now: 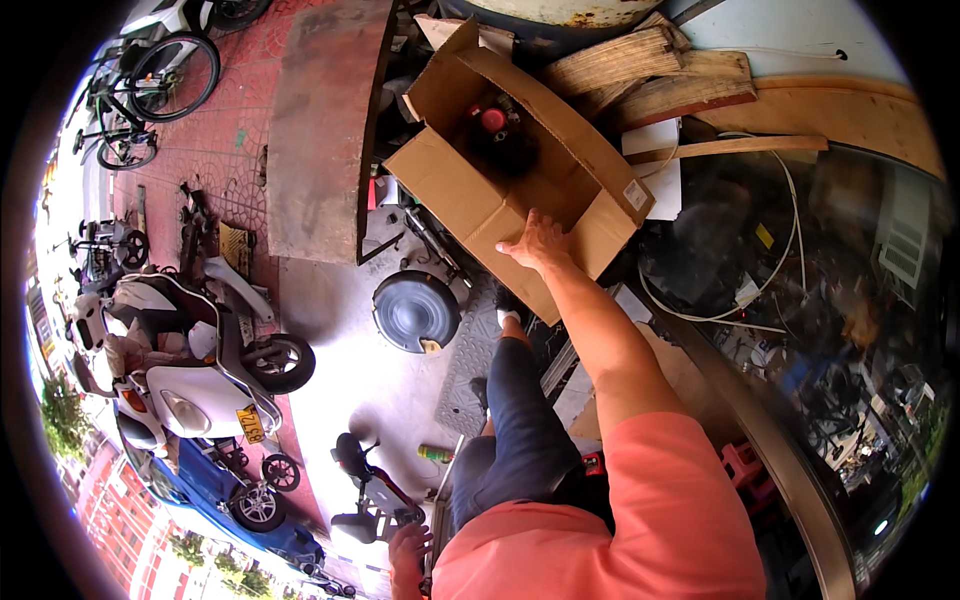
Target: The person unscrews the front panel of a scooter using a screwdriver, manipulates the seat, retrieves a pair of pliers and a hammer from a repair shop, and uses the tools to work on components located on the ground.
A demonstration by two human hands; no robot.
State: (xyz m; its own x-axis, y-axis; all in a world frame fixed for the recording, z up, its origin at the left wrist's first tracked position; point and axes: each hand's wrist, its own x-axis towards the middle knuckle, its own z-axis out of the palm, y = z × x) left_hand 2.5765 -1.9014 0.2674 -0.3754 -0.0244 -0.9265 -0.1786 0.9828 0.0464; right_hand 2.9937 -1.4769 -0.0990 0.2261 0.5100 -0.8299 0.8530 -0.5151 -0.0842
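A brown cardboard box (470, 180) with its flaps up stands tilted at the upper middle. My right hand (541, 243) is on its near edge, fingers over the rim and thumb spread along the outer side. Deep in the box lies a part with a round red top (493, 120). Its darker lower portion is in shadow, and I cannot make out its kind. Low in the picture, my left hand (408, 553) hangs with loosely bent fingers and nothing visible in it, near a small dark-seated scooter (375, 490).
A round black stool seat (416, 311) stands before the box, beside a rusty metal panel (325, 130). Wooden boards (680, 85) lie behind. A glass case (800, 300) full of parts fills the right. Parked at left are a white motor scooter (185, 400) and a bicycle (150, 95).
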